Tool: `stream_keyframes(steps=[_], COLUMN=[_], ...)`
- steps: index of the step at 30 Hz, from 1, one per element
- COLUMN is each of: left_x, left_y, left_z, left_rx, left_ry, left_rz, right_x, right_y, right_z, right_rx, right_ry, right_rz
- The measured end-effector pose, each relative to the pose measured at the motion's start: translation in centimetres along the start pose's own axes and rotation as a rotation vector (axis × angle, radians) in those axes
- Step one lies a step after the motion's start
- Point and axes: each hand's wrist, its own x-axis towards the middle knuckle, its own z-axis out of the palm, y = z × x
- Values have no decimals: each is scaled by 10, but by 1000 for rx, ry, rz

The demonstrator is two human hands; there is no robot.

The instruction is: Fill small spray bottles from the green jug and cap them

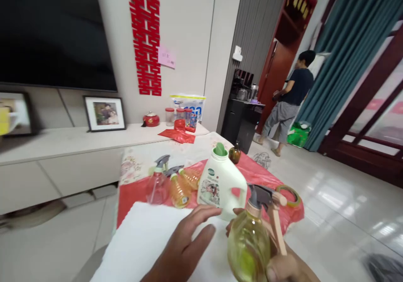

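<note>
My right hand (285,267) grips a clear yellowish spray bottle (248,244) with a grey and peach trigger head, at the lower right; the bottle hides part of the hand. My left hand (185,246) is open over a white sheet (141,231), its fingers and thumb apart, holding nothing. Just beyond both hands stands a pale green detergent jug (217,185) with a green piece in its mouth. To its left are a clear pinkish-looking spray bottle (158,185) and an amber ribbed bottle (180,191). Another amber bottle (192,177) leans or lies behind.
Red plastic (261,170) covers part of the table. A roll of tape (291,196) lies at its right edge, and a small brown bottle (234,154) stands behind the jug. A low white cabinet (78,147) runs along the wall. A person (289,97) is near the doorway.
</note>
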Motion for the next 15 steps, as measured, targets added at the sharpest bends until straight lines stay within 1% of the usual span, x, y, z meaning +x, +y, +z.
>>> stream_keyframes(steps=[1,3,5,6,8,10,15], left_x=[4,10,15,17,18,18,15], left_y=[15,38,48,49,48,45,49], left_z=[2,4,5,5,3,1,-4], left_rx=[-81,-312,-465,-525,-613,-671,-712], left_ry=[-85,-275,-420,-461,-486,-468,-395], left_rz=[11,-25,-70,-81,-80,-79,-106], right_x=[3,11,20,24,30,33,36], right_y=[7,19,27,30,33,32,27], right_z=[3,10,17,20,26,29,35], right_rx=[-26,-92,-135,-147,-165,-164,-101], right_ry=[-20,-39,-30,-12,19,10,-138], right_rz=[21,70,134,158,180,158,90])
